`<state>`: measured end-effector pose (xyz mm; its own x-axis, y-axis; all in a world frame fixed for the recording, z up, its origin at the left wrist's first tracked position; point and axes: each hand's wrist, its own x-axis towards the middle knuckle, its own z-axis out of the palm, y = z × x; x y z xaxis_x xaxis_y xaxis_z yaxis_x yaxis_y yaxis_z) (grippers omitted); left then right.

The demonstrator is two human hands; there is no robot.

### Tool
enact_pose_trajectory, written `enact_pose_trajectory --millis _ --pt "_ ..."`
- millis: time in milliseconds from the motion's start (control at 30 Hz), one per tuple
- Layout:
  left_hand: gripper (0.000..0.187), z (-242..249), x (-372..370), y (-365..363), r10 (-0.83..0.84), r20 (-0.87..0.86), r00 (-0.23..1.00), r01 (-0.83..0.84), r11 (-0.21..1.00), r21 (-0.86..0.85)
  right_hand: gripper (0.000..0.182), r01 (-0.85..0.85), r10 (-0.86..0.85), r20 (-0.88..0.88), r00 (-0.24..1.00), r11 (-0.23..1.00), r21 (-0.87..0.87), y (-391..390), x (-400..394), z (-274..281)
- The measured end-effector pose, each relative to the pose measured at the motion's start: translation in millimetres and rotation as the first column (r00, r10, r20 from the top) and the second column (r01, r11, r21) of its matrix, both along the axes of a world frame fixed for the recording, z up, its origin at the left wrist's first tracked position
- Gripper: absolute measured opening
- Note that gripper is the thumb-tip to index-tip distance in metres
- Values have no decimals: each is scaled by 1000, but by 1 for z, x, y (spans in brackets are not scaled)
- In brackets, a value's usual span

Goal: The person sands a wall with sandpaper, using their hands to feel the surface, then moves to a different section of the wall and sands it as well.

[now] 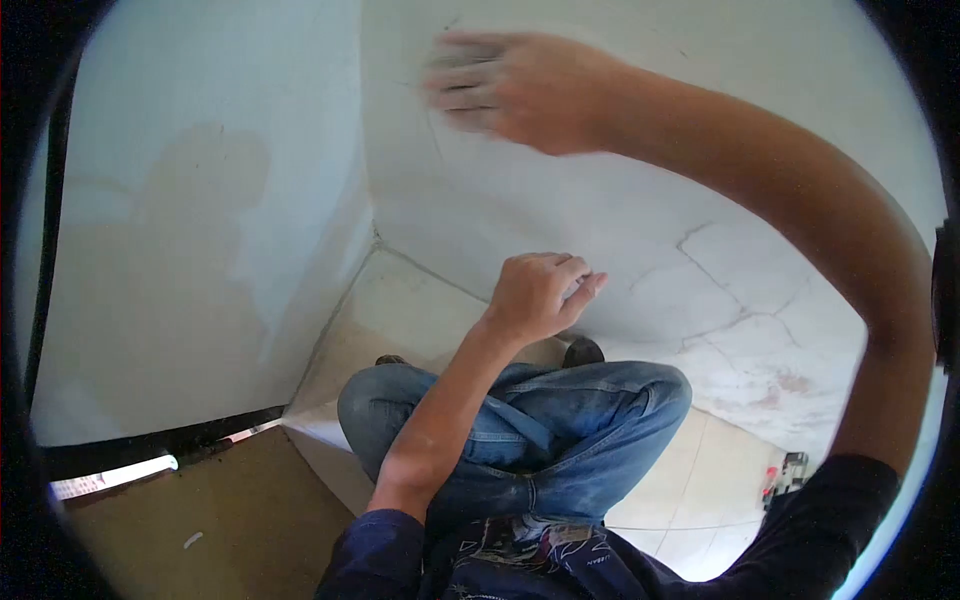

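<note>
My right hand (540, 92) is up against the white wall (560, 195), its greyish fingers stretched out and apart but blurred by motion. Whether anything thin lies under the fingertips cannot be seen. Lower down, my left hand (540, 295) hovers over my knees near the base of that wall. Its fingers curl inward with the thumb beside them, and the palm is hidden. Branching cracks (742, 312) run across the wall to the right, above a rough, stained patch (775, 385).
A second pale wall (150, 300) meets this one in a corner at left and bears a shadow. My bent legs in jeans (590, 420) are over a pale ledge (400, 305). Tiled floor (680, 470) and small red and black items (785, 475) lie at lower right.
</note>
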<state>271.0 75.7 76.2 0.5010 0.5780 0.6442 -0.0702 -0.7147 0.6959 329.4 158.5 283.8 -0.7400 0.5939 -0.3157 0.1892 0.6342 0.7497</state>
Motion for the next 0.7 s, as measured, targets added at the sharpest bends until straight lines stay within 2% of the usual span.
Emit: enact_pose_trajectory --millis 100,200,267,367,467,567,667,700 --pt "26 -7 0 -6 15 -18 1000 -14 1000 16 39 110 -110 70 991 994 11 31 -32 -43" --pt "27 -10 -6 -2 55 -55 997 -54 998 25 41 145 -146 33 989 989 37 17 -30 -51" --pt "26 -3 -16 -3 87 -101 991 -82 995 49 43 30 -25 -49 998 995 91 -1 -1 -47" --pt "25 0 -17 2 104 -17 994 -104 994 15 45 65 -53 -137 989 994 84 -29 26 -35" --pt "26 6 -20 11 217 270 938 -223 975 -7 48 79 -61 -166 984 991 105 -32 29 -40" --pt "26 0 -31 21 424 533 733 -357 905 -229 50 77 -46 -249 967 990 114 -15 19 -73" --pt "31 18 -55 24 547 632 549 -212 822 -528 53 104 -65 -319 946 989 107 8 -2 -124" --pt "33 20 -62 24 570 615 545 -227 806 -546 55 126 -87 -310 947 986 107 15 -10 -145"
